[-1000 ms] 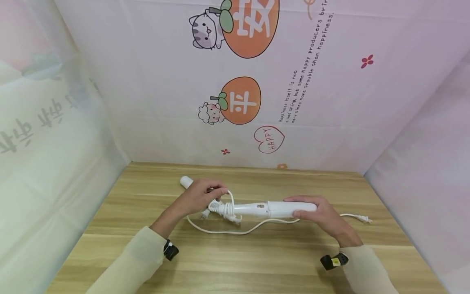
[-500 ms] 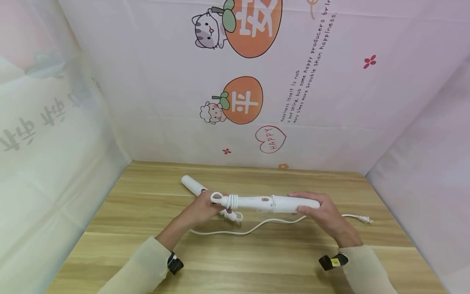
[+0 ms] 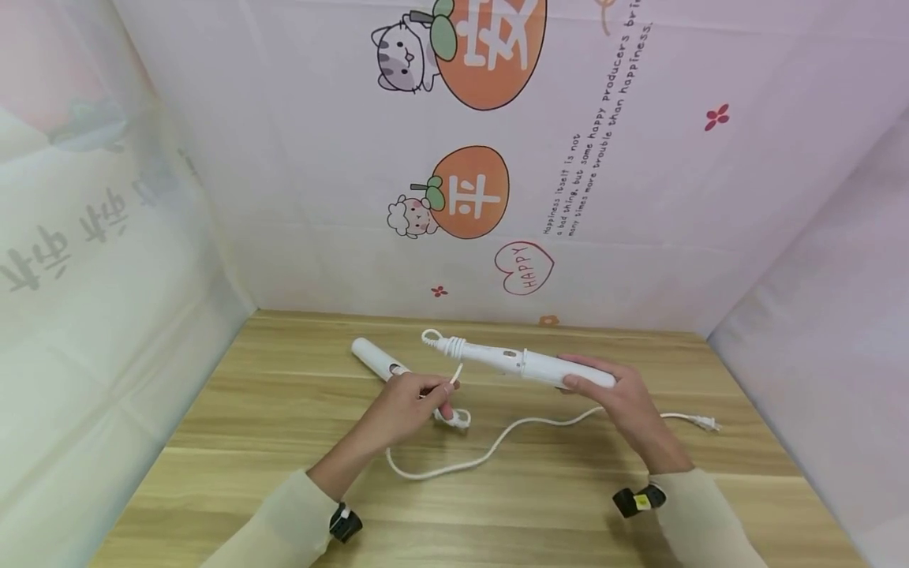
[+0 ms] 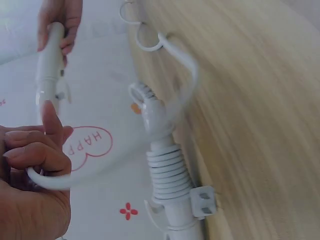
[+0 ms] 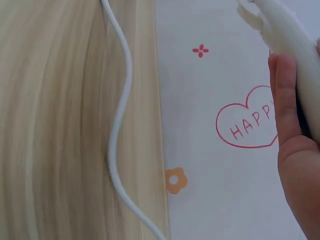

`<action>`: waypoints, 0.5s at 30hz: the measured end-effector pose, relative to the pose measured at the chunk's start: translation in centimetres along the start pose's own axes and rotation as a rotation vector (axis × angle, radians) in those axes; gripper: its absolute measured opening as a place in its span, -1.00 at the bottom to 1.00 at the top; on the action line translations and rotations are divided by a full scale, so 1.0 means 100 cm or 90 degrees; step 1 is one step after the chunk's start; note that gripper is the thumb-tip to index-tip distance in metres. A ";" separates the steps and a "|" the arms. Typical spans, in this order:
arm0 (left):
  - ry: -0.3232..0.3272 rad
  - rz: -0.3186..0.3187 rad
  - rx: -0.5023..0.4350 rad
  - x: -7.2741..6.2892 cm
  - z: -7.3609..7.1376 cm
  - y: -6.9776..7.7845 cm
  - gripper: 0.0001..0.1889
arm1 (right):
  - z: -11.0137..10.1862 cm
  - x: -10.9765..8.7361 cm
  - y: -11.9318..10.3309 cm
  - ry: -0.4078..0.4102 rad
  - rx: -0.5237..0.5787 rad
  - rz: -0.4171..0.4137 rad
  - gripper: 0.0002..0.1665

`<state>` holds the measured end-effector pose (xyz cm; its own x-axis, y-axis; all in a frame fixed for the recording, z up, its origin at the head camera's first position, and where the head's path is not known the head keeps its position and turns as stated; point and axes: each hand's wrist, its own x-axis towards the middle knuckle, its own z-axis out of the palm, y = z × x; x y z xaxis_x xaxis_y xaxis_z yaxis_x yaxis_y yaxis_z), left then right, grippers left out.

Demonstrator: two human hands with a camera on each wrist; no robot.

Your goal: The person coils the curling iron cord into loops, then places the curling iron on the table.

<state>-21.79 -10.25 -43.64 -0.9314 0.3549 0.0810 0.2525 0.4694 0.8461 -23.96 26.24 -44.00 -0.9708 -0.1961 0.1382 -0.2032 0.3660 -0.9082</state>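
Observation:
A white curling iron [image 3: 547,367] is held up above the table, its far end tilted upward. My right hand [image 3: 625,398] grips it by the barrel end. Several turns of white cord [image 3: 456,347] circle the iron's slim handle end. My left hand [image 3: 412,404] pinches a length of cord [image 4: 50,181] between thumb and curled fingers. Behind that hand, a second white curling iron [image 3: 376,356] lies on the table, partly hidden by it. In the left wrist view, cord is wound tightly round this second iron, and a two-prong plug [image 4: 204,202] sits against its side.
A loose stretch of cord [image 3: 461,471] snakes over the wooden table [image 3: 533,513] and ends in a plug [image 3: 705,424] at the right. Printed white cloth [image 3: 327,197] walls the table at the back and both sides.
The right hand has lifted its curling iron higher and tilted the handle end up. My left hand has drawn the cord below that end, and the loose cord has shifted nearer the front.

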 end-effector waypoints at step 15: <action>0.020 0.049 0.054 -0.006 -0.022 0.019 -0.78 | -0.007 -0.007 0.003 -0.059 -0.091 0.022 -0.54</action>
<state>-21.36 -11.34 -40.90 -0.9158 0.3673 0.1622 0.3438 0.5088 0.7893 -23.47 27.13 -44.06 -0.9631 -0.2613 0.0647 -0.1919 0.4978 -0.8458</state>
